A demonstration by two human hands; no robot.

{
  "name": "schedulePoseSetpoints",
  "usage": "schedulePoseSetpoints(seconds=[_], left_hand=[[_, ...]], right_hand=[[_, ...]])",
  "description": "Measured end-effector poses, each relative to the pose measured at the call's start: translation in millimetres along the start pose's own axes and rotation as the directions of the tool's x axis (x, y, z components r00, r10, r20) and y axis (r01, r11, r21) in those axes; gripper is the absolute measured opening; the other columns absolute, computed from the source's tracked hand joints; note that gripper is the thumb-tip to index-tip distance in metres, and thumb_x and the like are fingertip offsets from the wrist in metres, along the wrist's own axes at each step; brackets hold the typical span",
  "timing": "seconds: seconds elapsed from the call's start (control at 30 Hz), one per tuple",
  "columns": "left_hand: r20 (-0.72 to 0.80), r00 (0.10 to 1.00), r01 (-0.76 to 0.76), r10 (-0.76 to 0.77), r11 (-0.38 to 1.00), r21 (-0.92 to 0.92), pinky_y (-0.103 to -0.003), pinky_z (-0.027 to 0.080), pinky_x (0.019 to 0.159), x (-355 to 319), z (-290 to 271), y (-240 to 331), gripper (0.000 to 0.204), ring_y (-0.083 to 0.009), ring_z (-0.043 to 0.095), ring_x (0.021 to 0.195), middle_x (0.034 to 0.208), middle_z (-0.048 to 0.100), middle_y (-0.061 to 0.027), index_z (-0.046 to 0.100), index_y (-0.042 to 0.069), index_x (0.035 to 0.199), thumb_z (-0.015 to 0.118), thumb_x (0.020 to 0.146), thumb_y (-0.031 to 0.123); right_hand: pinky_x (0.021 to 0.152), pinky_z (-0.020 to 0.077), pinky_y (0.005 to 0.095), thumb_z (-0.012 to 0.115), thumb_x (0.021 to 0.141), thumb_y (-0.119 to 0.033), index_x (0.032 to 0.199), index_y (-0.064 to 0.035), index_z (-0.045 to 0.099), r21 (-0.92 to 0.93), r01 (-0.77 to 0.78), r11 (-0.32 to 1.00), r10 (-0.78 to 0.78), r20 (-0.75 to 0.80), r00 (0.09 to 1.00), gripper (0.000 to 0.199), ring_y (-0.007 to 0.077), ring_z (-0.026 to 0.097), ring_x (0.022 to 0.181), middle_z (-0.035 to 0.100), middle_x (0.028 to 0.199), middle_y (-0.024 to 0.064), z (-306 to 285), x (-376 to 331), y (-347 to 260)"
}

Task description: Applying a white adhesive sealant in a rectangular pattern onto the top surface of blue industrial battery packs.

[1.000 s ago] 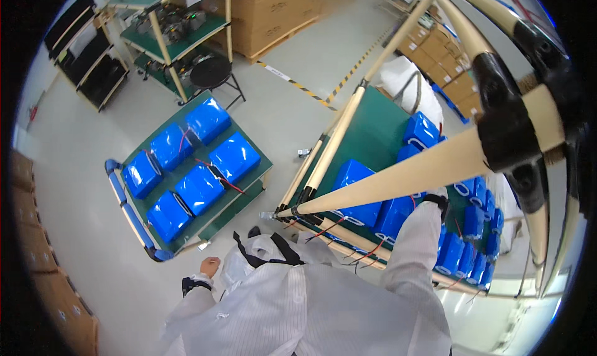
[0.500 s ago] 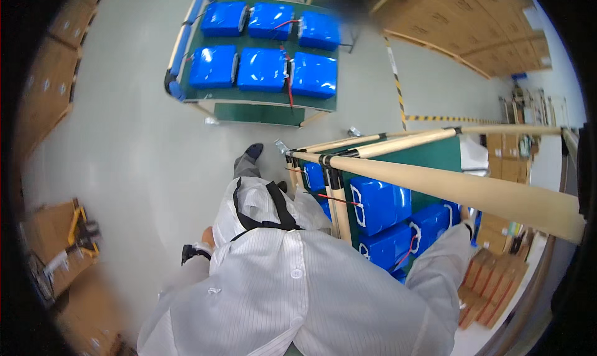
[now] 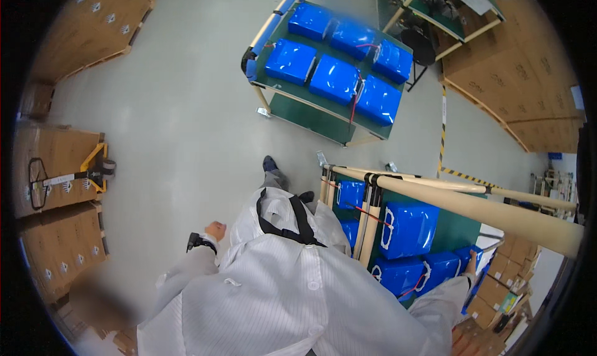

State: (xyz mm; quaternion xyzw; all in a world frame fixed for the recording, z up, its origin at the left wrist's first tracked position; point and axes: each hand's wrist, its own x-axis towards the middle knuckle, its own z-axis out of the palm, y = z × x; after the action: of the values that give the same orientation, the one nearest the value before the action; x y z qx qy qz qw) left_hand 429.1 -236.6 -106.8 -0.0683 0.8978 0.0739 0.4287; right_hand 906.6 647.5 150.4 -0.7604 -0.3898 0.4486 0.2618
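Note:
My left hand (image 3: 216, 230) hangs beside my left thigh, above the floor, with loosely bent fingers and nothing visible in it. A black wrist device sits on that arm. On my right, my right hand (image 3: 472, 263) has its fingers against the outer end of a small-looking blue battery pack (image 3: 466, 255) and seems closed on it; some fingers are hidden. That pack is the last in a row on the green shelf of a tube-frame cart, next to another blue pack (image 3: 440, 266). A bigger blue pack (image 3: 409, 228) with a white-edged end and red and black leads lies behind.
Ahead, a second cart (image 3: 298, 99) carries several blue packs with loose leads. A beige tube (image 3: 479, 210) crosses above the near cart. Stacked cartons (image 3: 62, 238) and a yellow pallet-truck part (image 3: 94, 163) stand left. More cartons (image 3: 516, 76) and striped floor tape (image 3: 443, 132) are at right.
My view has turned, so the carts appear shifted right and lower. My left hand has swung out into fuller view. My right hand stays at the near cart's packs.

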Motion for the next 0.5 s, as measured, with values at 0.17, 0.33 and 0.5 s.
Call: schedulePoseSetpoints(seconds=[0.17,0.33,0.5], left_hand=[[-0.213,0.977,0.017,-0.025,0.999,-0.041,-0.044,0.052,0.100,-14,-65,11,0.054,-0.0388,0.068,0.110,0.110,0.075,-0.0184,0.072,0.006,0.114,0.060,0.092,0.054],[-0.062,0.996,0.073,-0.065,0.989,0.131,-0.044,0.039,0.113,-1,-45,16,0.062,-0.0361,0.062,0.124,0.123,0.071,-0.0162,0.072,0.006,0.115,0.050,0.095,0.061],[-0.235,0.965,-0.135,0.116,0.989,-0.067,-0.045,0.049,0.101,22,-72,47,0.054,-0.0367,0.068,0.109,0.111,0.074,-0.0189,0.071,0.002,0.113,0.058,0.097,0.051]], right_hand=[[0.105,0.0477,0.0455,0.076,0.082,-0.048,0.134,-0.0110,0.063,0.104,-0.057,0.993,0.043,0.136,0.990,0.066,0.0313,0.063,0.115,0.067,0.128,0.0128,-18,30,36],[0.107,0.0465,0.0516,0.072,0.081,-0.051,0.145,-0.0136,0.050,0.116,0.208,0.971,-0.236,0.351,0.906,0.077,0.0332,0.058,0.120,0.055,0.141,0.0127,-94,21,30],[0.105,0.0488,0.0562,0.072,0.082,-0.039,0.150,-0.0176,0.041,0.617,0.015,0.787,-0.076,0.073,0.994,0.078,0.0397,0.055,0.124,0.042,0.151,0.0209,-46,-51,30]])
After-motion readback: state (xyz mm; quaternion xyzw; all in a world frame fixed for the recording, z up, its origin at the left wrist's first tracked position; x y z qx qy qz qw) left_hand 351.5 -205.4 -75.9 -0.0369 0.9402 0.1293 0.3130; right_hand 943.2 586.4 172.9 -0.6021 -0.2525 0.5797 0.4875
